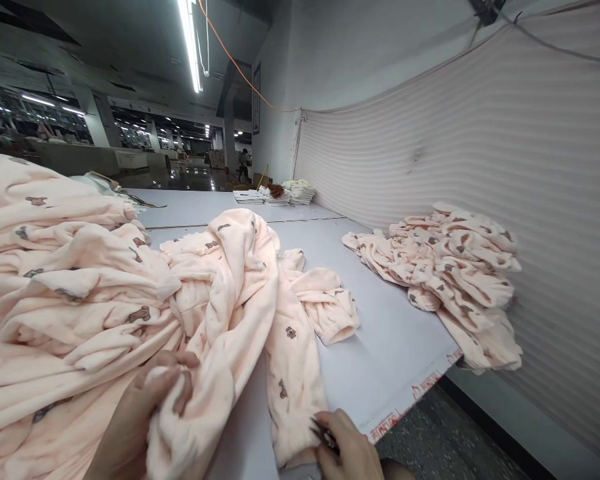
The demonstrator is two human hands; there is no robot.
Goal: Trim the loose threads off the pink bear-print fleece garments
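Note:
A pale pink fleece garment (240,293) with small brown bear prints lies bunched on the grey table (390,353) in front of me. My left hand (140,413) is at the lower left, its fingers curled into the folds of this garment. My right hand (347,447) is at the bottom edge, closed on a small dark metal tool, likely thread snips (323,433), held against the lower end of the garment's hanging part. A cuffed sleeve (330,307) of the garment lies spread to the right.
A tall heap of the same pink garments (45,280) fills the left. Another pile (450,267) lies at the right by a ribbed white wall covering (530,167). Folded stacks (280,193) sit at the table's far end. The table edge and dark floor (445,433) are at lower right.

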